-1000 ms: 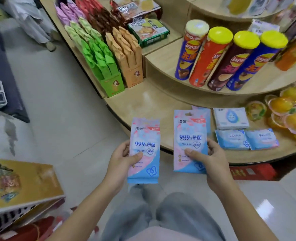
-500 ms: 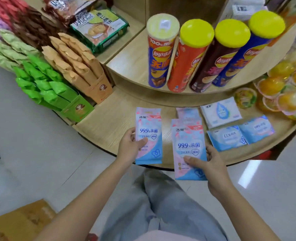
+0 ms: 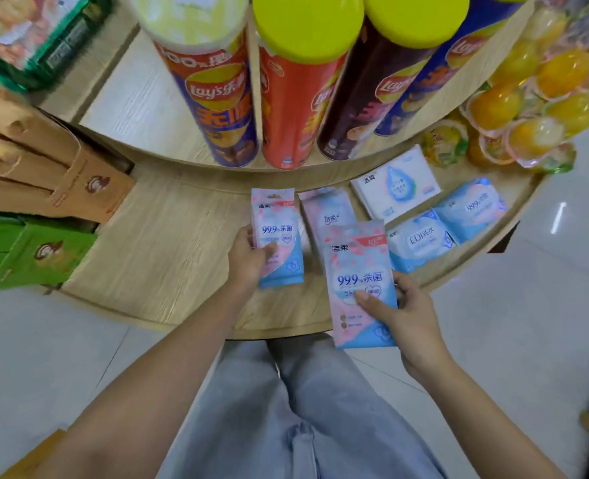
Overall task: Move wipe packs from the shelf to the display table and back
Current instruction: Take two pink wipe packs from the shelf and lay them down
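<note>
Fingers curled: L hand (image 3: pixel 248 259) grips wipe pack (image 3: pixel 277 236), R hand (image 3: pixel 407 316) pinches 2nd pack (image 3: pixel 357 267) over table (image 3: pixel 168 243).

Lt blue-grey denim trousers (image 3: pixel 320 409) w/ faded front; forearms (image 3: pixel 168 375), left hand (image 3: pixel 248 261) & right hand (image 3: pixel 407 316) bare

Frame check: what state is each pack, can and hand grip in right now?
left-hand grip: holds left pink pack, thumb on its front
right-hand grip: holds right pink pack, thumb on its front
third pink pack: lying flat on shelf, unheld
white pack: lying flat
blue packs: lying flat, side by side
chip cans: upright, lids on
</note>
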`<state>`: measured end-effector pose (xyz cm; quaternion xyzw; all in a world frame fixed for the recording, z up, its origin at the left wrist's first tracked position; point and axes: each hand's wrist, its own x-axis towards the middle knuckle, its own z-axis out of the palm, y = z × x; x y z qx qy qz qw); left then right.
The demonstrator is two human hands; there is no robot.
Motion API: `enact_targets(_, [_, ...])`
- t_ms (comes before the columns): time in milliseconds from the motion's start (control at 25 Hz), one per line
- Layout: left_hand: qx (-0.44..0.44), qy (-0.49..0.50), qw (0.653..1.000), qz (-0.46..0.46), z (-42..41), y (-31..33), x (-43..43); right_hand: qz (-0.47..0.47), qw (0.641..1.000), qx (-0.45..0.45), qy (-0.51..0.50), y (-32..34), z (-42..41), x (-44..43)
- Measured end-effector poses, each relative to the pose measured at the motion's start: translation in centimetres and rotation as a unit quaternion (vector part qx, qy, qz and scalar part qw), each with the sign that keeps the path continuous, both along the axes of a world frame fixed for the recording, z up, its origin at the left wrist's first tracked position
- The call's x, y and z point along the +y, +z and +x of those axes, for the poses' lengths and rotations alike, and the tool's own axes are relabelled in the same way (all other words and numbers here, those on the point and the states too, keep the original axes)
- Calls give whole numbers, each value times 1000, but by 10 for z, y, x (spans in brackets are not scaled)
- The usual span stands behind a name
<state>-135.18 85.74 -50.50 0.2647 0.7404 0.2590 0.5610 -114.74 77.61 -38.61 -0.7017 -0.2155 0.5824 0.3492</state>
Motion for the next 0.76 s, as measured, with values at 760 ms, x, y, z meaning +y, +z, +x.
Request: enact_targets(760, [-86, 72, 994, 0, -34, -4, -6, 14, 999, -15, 38, -105, -120, 76])
